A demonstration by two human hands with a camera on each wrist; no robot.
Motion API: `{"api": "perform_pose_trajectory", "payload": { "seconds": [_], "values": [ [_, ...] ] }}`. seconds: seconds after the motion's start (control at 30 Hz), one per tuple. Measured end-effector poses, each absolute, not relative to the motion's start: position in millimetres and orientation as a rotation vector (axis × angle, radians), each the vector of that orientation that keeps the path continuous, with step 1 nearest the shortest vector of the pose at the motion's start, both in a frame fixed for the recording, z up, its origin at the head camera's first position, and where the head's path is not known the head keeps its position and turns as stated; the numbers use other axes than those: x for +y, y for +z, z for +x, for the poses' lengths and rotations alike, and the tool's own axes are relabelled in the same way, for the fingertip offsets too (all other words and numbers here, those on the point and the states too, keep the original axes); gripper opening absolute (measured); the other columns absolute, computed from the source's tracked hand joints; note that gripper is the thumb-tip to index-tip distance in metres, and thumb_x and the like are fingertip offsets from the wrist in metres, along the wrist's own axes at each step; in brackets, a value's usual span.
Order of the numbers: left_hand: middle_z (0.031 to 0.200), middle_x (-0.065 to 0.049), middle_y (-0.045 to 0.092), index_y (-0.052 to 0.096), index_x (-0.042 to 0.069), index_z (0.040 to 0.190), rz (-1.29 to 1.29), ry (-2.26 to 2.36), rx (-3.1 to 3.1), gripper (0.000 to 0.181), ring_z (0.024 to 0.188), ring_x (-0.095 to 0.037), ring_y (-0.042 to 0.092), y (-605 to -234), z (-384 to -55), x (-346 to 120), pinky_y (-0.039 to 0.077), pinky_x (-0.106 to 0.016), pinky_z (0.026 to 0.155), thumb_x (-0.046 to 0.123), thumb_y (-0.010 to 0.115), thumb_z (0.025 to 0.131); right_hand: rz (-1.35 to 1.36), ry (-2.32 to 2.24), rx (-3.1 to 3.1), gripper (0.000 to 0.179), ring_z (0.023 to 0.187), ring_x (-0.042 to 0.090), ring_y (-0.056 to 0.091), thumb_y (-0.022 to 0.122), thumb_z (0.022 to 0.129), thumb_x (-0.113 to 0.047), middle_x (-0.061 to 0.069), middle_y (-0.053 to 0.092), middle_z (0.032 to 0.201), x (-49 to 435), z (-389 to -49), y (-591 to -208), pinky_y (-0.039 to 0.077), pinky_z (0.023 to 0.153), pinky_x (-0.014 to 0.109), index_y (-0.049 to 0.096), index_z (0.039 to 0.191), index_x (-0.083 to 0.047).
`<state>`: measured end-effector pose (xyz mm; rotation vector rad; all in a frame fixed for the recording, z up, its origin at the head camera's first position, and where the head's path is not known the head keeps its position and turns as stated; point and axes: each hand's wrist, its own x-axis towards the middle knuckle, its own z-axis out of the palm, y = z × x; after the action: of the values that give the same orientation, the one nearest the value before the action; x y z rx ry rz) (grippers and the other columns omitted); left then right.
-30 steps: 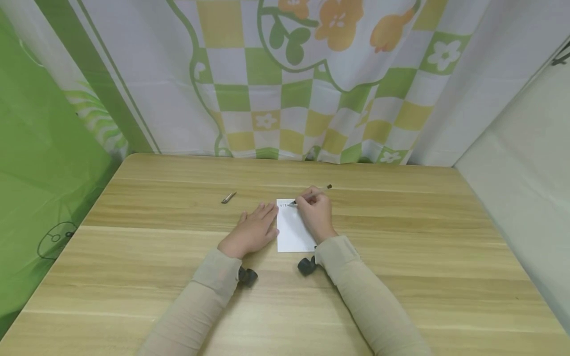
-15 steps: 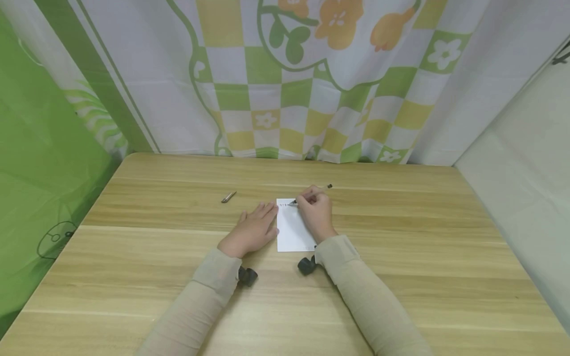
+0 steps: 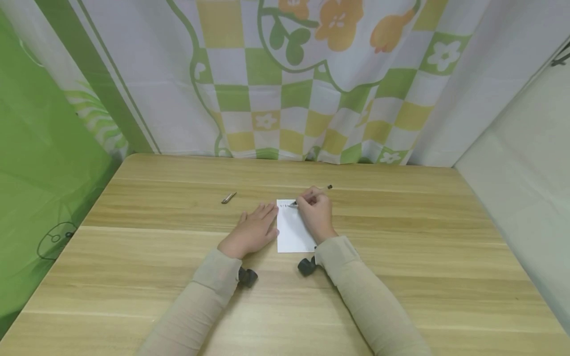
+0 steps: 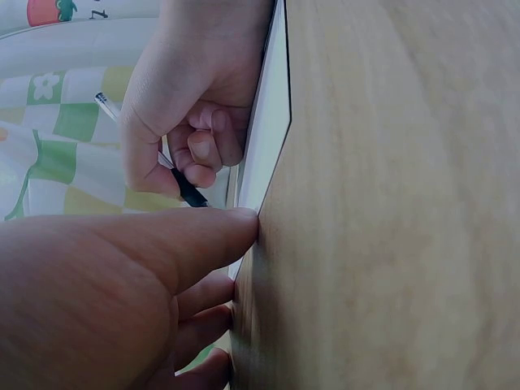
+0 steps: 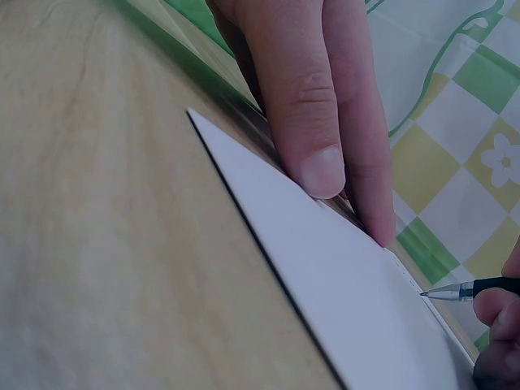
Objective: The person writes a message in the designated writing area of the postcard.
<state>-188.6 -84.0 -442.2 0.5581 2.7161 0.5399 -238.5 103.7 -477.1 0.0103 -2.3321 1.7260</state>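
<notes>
A white sheet of paper point(image 3: 294, 232) lies on the wooden table, with a short row of dark marks along its top edge. My right hand point(image 3: 317, 212) pinches a pen point(image 3: 324, 189) between thumb and fingers. The pen's tip meets the paper by the row of marks, as the right wrist view also shows at the pen point(image 5: 447, 291). My left hand point(image 3: 251, 231) lies flat on the table, its fingertips and thumb touching the paper's left edge. In the left wrist view the thumb point(image 4: 219, 230) presses at that edge.
A pen cap point(image 3: 229, 198) lies on the table point(image 3: 156, 247) left of the paper. Black wrist cameras point(image 3: 306, 266) sit below both cuffs. A patterned curtain point(image 3: 294, 99) hangs behind the table, a green cloth point(image 3: 49, 148) at left, and a pale wall point(image 3: 521, 128) at right.
Both hands stay nearly in place. The pen tip makes only slight movements at the row of marks on the paper.
</notes>
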Motion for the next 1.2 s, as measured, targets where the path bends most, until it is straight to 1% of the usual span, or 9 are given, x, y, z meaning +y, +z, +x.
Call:
{"api": "perform_pose_trajectory", "payload": {
  "seconds": [0.33, 0.67, 0.9, 1.2],
  "values": [
    [0.168, -0.010, 0.014, 0.024, 0.006, 0.161, 0.553, 0.542, 2.713, 0.064, 0.155, -0.033, 0.009, -440.3, -187.9, -83.4, 0.008, -0.067, 0.119, 0.033, 0.048, 0.108, 0.013, 1.748, -2.329, 0.009, 0.069, 0.016, 0.060, 0.063, 0.085, -0.007, 0.006, 0.066, 0.088, 103.5, -237.9, -475.5, 0.047, 0.058, 0.020, 0.067, 0.078, -0.002],
    [0.169, -0.009, 0.013, 0.023, 0.006, 0.161, 0.551, 0.535, 2.714, 0.065, 0.155, -0.032, 0.008, -440.5, -187.4, -83.4, 0.007, -0.067, 0.120, 0.034, 0.047, 0.108, -0.005, 1.754, -2.351, 0.009, 0.072, 0.017, 0.060, 0.064, 0.086, -0.010, 0.006, 0.066, 0.090, 103.4, -236.0, -474.6, 0.046, 0.059, 0.021, 0.067, 0.081, -0.004],
    [0.168, -0.012, 0.016, 0.026, 0.004, 0.160, 0.563, 0.551, 2.720, 0.064, 0.155, -0.034, 0.011, -439.7, -186.8, -83.1, 0.009, -0.068, 0.119, 0.033, 0.048, 0.107, -0.018, 1.752, -2.360, 0.008, 0.072, 0.017, 0.060, 0.065, 0.086, -0.010, 0.007, 0.066, 0.090, 103.0, -235.1, -473.2, 0.047, 0.061, 0.021, 0.068, 0.082, -0.004],
    [0.168, -0.012, 0.015, 0.024, 0.004, 0.160, 0.566, 0.543, 2.718, 0.065, 0.155, -0.034, 0.010, -440.9, -187.6, -83.4, 0.009, -0.067, 0.119, 0.033, 0.047, 0.108, 0.000, 1.737, -2.351, 0.010, 0.073, 0.017, 0.058, 0.065, 0.087, -0.010, 0.007, 0.066, 0.088, 103.3, -237.7, -476.1, 0.046, 0.060, 0.022, 0.067, 0.081, -0.004]
  ]
}}
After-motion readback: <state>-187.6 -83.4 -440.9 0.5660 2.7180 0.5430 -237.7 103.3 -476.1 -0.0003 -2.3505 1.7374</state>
